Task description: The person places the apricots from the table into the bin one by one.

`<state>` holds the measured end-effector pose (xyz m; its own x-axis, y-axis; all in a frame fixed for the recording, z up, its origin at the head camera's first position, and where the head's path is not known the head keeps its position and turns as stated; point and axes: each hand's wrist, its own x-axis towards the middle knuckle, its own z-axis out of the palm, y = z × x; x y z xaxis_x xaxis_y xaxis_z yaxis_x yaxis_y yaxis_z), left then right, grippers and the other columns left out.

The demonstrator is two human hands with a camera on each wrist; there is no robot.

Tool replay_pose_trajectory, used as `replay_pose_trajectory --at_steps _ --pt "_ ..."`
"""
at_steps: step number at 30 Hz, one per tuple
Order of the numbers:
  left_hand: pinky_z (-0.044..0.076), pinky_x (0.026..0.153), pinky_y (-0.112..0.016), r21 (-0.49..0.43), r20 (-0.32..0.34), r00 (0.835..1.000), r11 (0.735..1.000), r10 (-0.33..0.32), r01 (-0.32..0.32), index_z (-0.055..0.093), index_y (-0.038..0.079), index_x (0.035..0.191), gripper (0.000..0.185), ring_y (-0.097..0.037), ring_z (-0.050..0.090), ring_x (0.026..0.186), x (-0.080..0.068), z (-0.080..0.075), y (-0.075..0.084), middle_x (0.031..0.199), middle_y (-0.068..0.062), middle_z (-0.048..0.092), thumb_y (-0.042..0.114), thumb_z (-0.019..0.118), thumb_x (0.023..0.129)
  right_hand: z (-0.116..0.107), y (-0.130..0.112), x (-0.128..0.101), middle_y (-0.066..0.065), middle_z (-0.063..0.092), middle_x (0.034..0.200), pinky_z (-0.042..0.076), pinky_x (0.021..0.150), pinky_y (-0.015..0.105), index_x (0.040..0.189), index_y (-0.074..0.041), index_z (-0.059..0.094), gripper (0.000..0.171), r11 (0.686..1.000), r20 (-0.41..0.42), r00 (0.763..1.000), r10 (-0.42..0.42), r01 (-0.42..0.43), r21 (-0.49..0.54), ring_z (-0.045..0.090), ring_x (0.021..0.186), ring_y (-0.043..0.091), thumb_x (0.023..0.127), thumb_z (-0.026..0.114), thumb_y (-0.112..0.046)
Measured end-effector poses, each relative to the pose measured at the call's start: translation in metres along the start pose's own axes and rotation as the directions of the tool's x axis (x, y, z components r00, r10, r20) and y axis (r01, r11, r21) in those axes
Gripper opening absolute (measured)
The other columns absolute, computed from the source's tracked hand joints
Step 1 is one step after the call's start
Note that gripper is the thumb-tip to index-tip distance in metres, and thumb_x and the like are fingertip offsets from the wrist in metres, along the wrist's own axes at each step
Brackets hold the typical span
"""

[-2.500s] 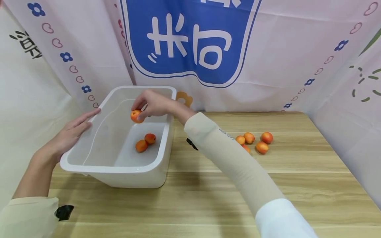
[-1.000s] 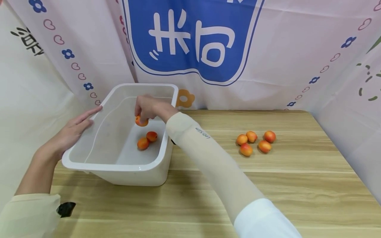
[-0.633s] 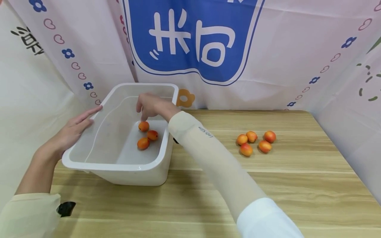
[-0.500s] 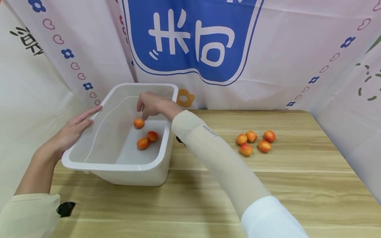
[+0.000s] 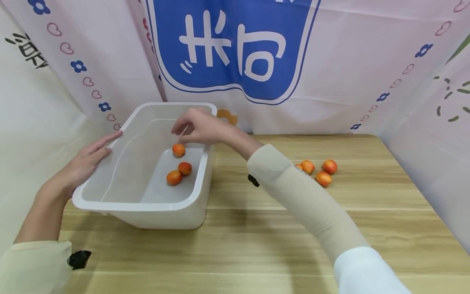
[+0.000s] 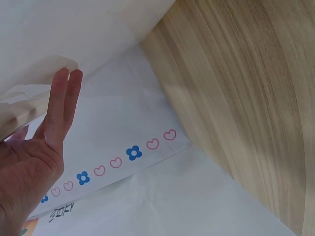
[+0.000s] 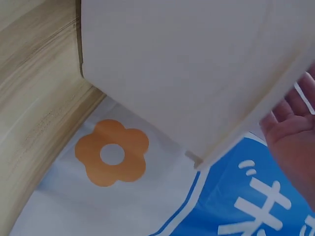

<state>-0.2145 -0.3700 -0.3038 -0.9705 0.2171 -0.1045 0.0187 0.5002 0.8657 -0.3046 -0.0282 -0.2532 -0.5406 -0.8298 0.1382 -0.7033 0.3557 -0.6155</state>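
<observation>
In the head view a white plastic tub [image 5: 139, 207] stands on the table's left side. My left hand [image 5: 82, 163] holds its left rim; in the left wrist view two straight fingers [image 6: 63, 101] lie against the outer wall under the rim. Above the tub's far right part hovers my right hand [image 5: 205, 127], fingers loosely bent with nothing between them. Just below its fingertips a small orange-red fruit [image 5: 178, 150], apricot-like, lies on the tub floor. Two more such fruits, one redder [image 5: 185, 168] and one orange [image 5: 174, 177], touch each other nearer the front.
Several more orange-red fruits [image 5: 324, 179] lie on the wooden table [image 5: 367, 196] to the right, partly covered by my right sleeve [image 5: 293, 188]. A printed cloth [image 5: 330, 81] hangs behind the tub and along both sides.
My right hand lowered an orange-red fruit into the tub and let go. The fruit rolled a little, and the hand has since risen and drawn back rightward. The left hand stays on the rim.
</observation>
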Motion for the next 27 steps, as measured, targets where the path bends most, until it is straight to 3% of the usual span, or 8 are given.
replay_pose_trajectory --at_steps 6,15,18,22,27 --pt "0.062 0.076 -0.025 -0.014 0.009 1.000 1.000 -0.004 0.004 0.021 0.041 0.165 0.051 0.008 0.062 0.102 -0.002 0.001 -0.003 0.167 -0.013 0.019 0.031 0.028 0.115 -0.006 0.000 -0.040 0.012 0.074 0.120 0.059 0.089 0.024 0.123 0.002 0.073 0.028 0.991 -0.108 0.991 -0.072 0.084 0.103 0.073 0.104 0.015 0.097 0.072 -0.006" --pt "0.063 0.074 -0.026 -0.015 0.010 1.000 1.000 -0.002 0.002 0.021 0.041 0.165 0.052 0.006 0.064 0.100 -0.001 0.000 -0.001 0.164 -0.005 0.024 0.030 0.028 0.115 -0.012 0.029 -0.113 0.014 0.075 0.115 0.062 0.088 0.033 0.120 0.004 0.074 0.026 0.977 -0.237 0.971 -0.040 0.088 0.196 0.073 0.102 0.020 0.096 0.073 -0.004" --pt "0.063 0.073 -0.026 -0.043 0.014 1.000 0.999 0.020 -0.019 0.024 0.040 0.165 0.051 0.005 0.065 0.100 0.000 0.000 -0.003 0.158 0.005 0.034 0.028 0.030 0.115 -0.014 0.042 -0.134 0.015 0.075 0.114 0.062 0.088 0.034 0.120 0.005 0.073 0.025 0.975 -0.259 0.966 -0.002 0.059 0.212 0.073 0.103 0.021 0.096 0.073 -0.002" --pt "0.063 0.071 -0.028 -0.081 0.013 0.999 0.996 0.049 -0.047 0.029 0.039 0.164 0.051 0.001 0.068 0.097 0.002 -0.001 -0.004 0.136 0.022 0.047 0.026 0.033 0.115 -0.020 0.056 -0.158 0.016 0.075 0.114 0.062 0.089 0.034 0.121 0.006 0.072 0.026 0.970 -0.257 0.964 0.073 -0.009 0.242 0.074 0.102 0.025 0.096 0.072 -0.001" --pt "0.064 0.070 -0.030 -0.052 0.012 0.999 0.998 0.039 -0.038 0.027 0.040 0.164 0.051 -0.001 0.069 0.095 0.001 0.000 -0.003 0.134 0.024 0.047 0.027 0.031 0.115 -0.027 0.074 -0.183 0.016 0.075 0.116 0.061 0.089 0.032 0.122 0.005 0.072 0.027 0.962 -0.223 0.957 0.184 -0.128 0.242 0.074 0.104 0.027 0.096 0.073 -0.004"
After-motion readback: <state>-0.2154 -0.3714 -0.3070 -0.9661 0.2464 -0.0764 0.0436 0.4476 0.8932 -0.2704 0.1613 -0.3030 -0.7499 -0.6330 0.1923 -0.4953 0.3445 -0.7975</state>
